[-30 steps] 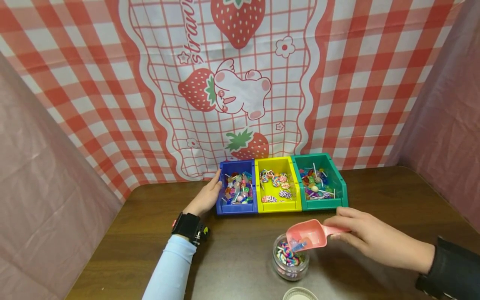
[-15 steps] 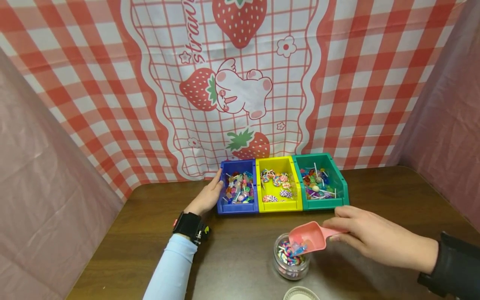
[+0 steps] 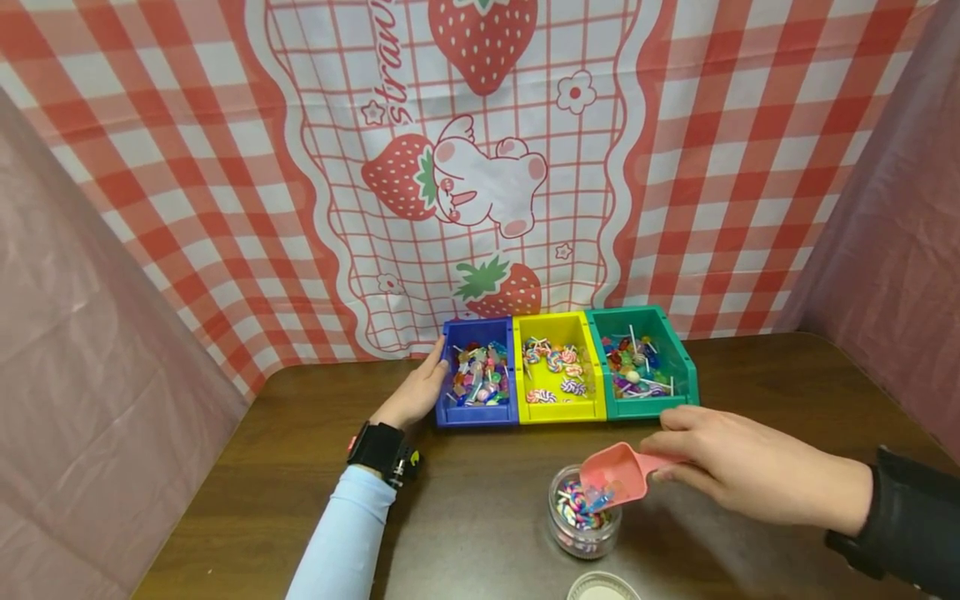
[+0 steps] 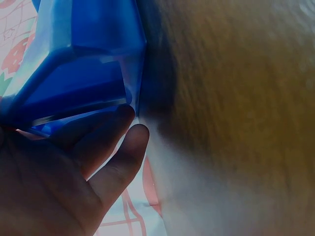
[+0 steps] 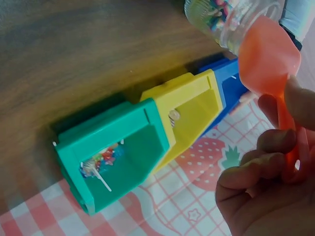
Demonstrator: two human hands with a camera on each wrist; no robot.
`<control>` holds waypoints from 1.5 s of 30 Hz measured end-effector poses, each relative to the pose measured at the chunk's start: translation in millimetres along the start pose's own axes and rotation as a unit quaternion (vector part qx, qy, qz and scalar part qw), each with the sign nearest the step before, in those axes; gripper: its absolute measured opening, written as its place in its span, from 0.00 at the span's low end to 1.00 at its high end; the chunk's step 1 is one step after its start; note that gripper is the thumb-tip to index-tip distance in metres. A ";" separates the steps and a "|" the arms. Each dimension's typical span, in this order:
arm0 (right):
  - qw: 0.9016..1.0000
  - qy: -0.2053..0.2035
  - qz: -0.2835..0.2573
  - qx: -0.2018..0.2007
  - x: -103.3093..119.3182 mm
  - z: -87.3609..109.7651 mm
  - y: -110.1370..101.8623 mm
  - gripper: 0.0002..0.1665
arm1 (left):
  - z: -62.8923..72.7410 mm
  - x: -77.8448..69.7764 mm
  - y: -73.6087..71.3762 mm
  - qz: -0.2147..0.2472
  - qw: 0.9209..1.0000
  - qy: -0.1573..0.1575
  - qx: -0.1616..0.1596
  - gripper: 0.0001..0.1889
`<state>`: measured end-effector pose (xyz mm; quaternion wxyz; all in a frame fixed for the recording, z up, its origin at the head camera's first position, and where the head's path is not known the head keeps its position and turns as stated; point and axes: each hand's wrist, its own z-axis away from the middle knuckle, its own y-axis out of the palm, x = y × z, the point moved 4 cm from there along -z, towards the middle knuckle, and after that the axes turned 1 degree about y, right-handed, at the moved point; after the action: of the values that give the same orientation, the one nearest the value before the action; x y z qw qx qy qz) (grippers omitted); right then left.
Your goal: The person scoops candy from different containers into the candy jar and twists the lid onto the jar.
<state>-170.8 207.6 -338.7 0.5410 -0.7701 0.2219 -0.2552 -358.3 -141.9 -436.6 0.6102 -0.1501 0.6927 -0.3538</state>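
Observation:
My right hand [image 3: 738, 467] grips the handle of a pink scoop [image 3: 615, 471], with the thumb on one side and fingers curled round it in the right wrist view. The scoop tilts over the mouth of a glass jar [image 3: 585, 546], with bluish candy pieces [image 3: 600, 498] near its lip. Colourful striped candies [image 3: 573, 504] fill much of the jar. My left hand [image 3: 411, 396] rests against the outer left side of the blue bin [image 3: 483, 417]. In the left wrist view its fingers [image 4: 118, 169] are extended beside the bin wall.
A yellow bin [image 3: 558, 412] with several lollipops and a green bin [image 3: 648, 407] with mixed candies stand joined to the blue one. A round pale lid [image 3: 602, 588] lies near the front edge of view. A checked cloth [image 3: 720, 183] hangs behind the table [image 3: 315, 492].
The scoop has shifted slightly right and tipped further over the jar, and its bluish pieces have slid toward the jar. My left hand stays at the blue bin.

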 end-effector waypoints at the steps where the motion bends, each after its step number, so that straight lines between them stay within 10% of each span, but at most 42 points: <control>1: 1.000 -0.001 0.000 0.003 0.3 -0.9 -0.8 0.09 | 0.0 0.1 -0.2 0.000 1.000 0.000 0.000 0.30; 23: 0.996 0.074 -0.016 0.044 -14.9 -17.9 -12.9 0.12 | -1.9 -0.4 2.4 -0.001 1.000 0.017 0.005 0.30; 32: 0.992 0.120 0.018 0.015 -30.3 -83.6 -11.4 0.17 | 1.3 -1.5 -0.6 -0.005 1.000 0.017 0.013 0.30; 45: 0.985 0.078 0.146 0.039 -20.8 -189.1 18.9 0.16 | 1.0 -1.2 0.9 -0.011 1.000 0.008 0.014 0.31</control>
<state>-307.8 78.3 -306.0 0.5830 -0.6858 0.3631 -0.2409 -356.9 -140.8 -436.3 0.6026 -0.1466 0.6910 -0.3714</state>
